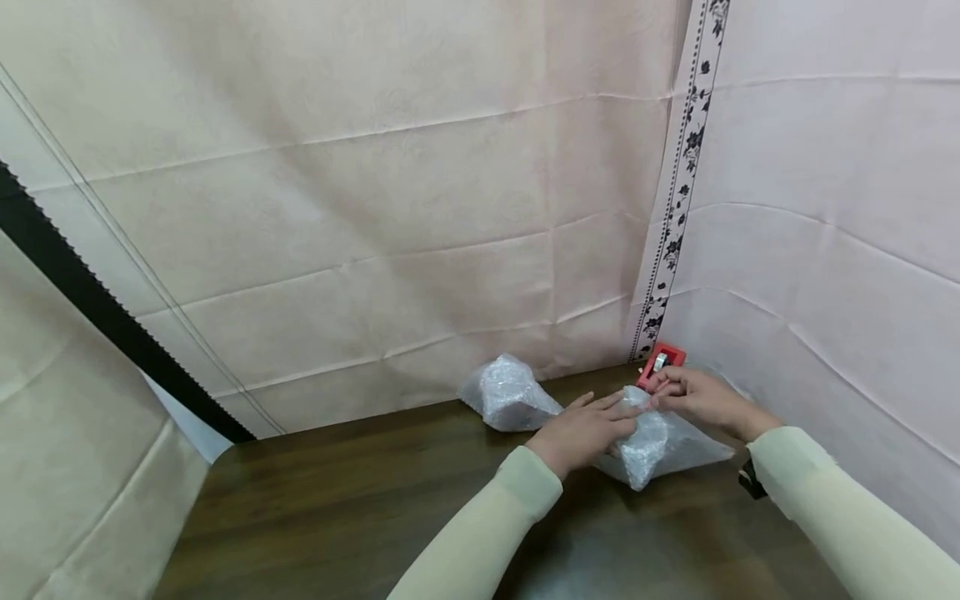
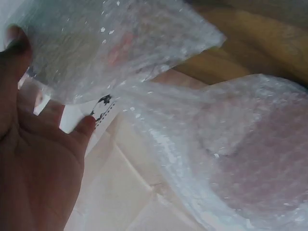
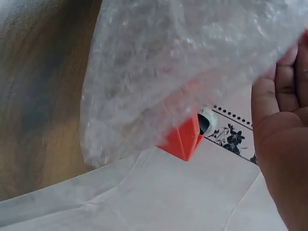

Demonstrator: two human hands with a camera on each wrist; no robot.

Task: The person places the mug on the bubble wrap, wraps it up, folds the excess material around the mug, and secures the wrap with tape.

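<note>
A bubble-wrapped bundle (image 1: 647,442) lies on the table at the right, its loose wrap spreading to a corner point. My left hand (image 1: 588,432) rests on its left side with fingers extended over the wrap. At the upper edge, my right hand (image 1: 693,398) pinches the bubble wrap (image 3: 183,57) between thumb and fingertips. Just behind these fingers stands a red tape dispenser (image 1: 662,365), partly covered by the wrap in the right wrist view. What the bundle contains is hidden.
A second bubble-wrapped bundle (image 1: 512,396) sits left of my left hand, with something pinkish showing through in the left wrist view. The dark wooden table (image 1: 337,500) meets hanging pale cloth (image 1: 420,275) at the back and another cloth side (image 1: 840,250) on the right.
</note>
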